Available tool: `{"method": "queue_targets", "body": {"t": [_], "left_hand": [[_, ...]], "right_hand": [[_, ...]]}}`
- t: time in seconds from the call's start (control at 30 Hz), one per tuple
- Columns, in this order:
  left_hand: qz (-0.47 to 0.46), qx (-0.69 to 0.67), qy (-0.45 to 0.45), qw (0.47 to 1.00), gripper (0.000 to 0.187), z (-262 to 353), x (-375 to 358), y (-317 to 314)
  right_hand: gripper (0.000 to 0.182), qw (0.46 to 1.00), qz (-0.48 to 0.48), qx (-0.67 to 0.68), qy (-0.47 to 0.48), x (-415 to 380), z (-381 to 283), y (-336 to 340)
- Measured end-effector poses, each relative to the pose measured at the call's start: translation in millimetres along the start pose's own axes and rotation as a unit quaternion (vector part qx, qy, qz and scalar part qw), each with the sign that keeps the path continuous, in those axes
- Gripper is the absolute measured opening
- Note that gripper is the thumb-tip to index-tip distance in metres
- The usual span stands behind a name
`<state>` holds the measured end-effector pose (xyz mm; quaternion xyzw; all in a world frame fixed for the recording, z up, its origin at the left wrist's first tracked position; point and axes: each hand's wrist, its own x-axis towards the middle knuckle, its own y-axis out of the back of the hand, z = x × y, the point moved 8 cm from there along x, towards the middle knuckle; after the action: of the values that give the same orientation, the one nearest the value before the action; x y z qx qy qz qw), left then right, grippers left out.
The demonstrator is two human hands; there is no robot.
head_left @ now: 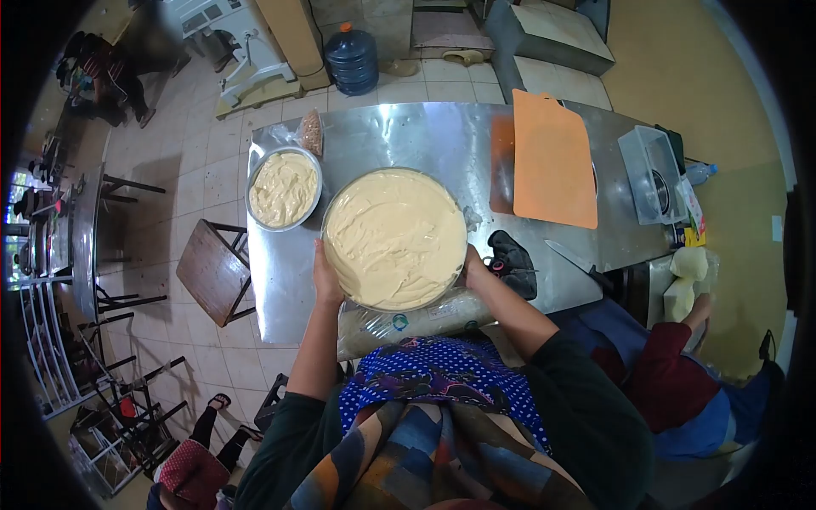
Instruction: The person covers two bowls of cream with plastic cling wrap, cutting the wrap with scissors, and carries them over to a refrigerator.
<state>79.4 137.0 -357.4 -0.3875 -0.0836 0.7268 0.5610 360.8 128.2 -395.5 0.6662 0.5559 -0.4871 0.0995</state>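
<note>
A big round metal bowl [394, 238] full of pale yellow batter sits at the near edge of a steel table [442, 136]. My left hand [325, 276] grips the bowl's left rim and my right hand [474, 262] grips its right rim. A smaller metal bowl [283, 188] with the same batter stands to the left of it. A clear plastic bag [416, 321] lies under the big bowl's near side.
An orange cutting board [552, 160] lies at the table's right, a knife [578, 262] and a black cloth [513, 259] near my right hand, a clear plastic box [653, 174] at far right. A wooden stool [212, 270] stands left; a seated person [671, 374] is at my right.
</note>
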Motion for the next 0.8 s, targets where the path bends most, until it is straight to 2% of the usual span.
{"method": "queue_targets", "body": {"t": [0.03, 0.07, 0.1, 0.13, 0.17, 0.2, 0.23, 0.3, 0.33, 0.4, 0.57, 0.63, 0.67, 0.7, 0.77, 0.8], "left_hand": [[-0.009, -0.007, 0.020, 1.000, 0.062, -5, 3, 3], [-0.017, -0.015, 0.039, 0.999, 0.063, -9, 5, 6], [-0.011, -0.016, 0.036, 0.999, 0.063, -9, 6, 10], [-0.011, -0.019, 0.043, 0.999, 0.065, -11, 7, 13], [-0.010, -0.023, 0.049, 0.999, 0.066, -12, 7, 15], [0.000, -0.025, 0.046, 0.999, 0.066, -11, 7, 16], [-0.021, -0.059, 0.058, 0.996, 0.067, -12, 5, 10], [-0.033, -0.096, 0.071, 0.992, 0.067, -14, 1, 3], [-0.051, -0.114, 0.071, 0.990, 0.068, -13, 2, -2], [-0.063, -0.135, 0.072, 0.986, 0.069, -11, 4, -11], [-0.072, -0.104, 0.057, 0.990, 0.070, -2, 16, -16], [-0.083, -0.096, 0.055, 0.990, 0.070, 6, 18, -24], [-0.090, -0.084, 0.050, 0.991, 0.070, 9, 20, -28], [-0.105, -0.102, 0.059, 0.987, 0.071, 7, 24, -27], [-0.091, -0.054, 0.006, 0.994, 0.071, 13, 28, -21], [-0.098, -0.052, 0.009, 0.994, 0.071, 20, 21, -24]], "right_hand": [[0.038, 0.999, 0.000, -0.014, -0.046, 9, 9, 8], [0.034, 0.981, 0.050, -0.183, 0.046, 56, 13, 57], [0.026, 0.839, 0.117, -0.470, 0.248, 32, -32, 50], [0.018, 0.802, 0.215, -0.495, 0.258, 19, -61, 54], [0.016, 0.889, 0.177, -0.310, 0.287, 23, -67, 65], [0.031, 0.946, 0.126, -0.173, 0.244, 7, -77, 41], [0.055, 0.956, 0.026, -0.123, 0.266, 3, -83, 18], [0.069, 0.978, -0.065, 0.021, 0.198, -17, -74, -39], [0.069, 0.979, -0.066, 0.018, 0.193, -13, -69, -39], [0.074, 0.979, -0.130, 0.098, 0.125, -4, -52, -43], [0.072, 0.977, -0.109, 0.146, 0.109, -12, -53, -52], [0.073, 0.979, -0.081, 0.087, 0.166, 7, -53, -34], [0.073, 0.983, -0.080, 0.069, 0.152, 16, -50, -28], [0.074, 0.985, -0.032, 0.012, 0.169, 5, -57, -32], [0.067, 0.942, 0.032, -0.140, 0.302, -19, -84, -26], [0.058, 0.925, 0.064, -0.194, 0.321, -22, -90, -8]]}}
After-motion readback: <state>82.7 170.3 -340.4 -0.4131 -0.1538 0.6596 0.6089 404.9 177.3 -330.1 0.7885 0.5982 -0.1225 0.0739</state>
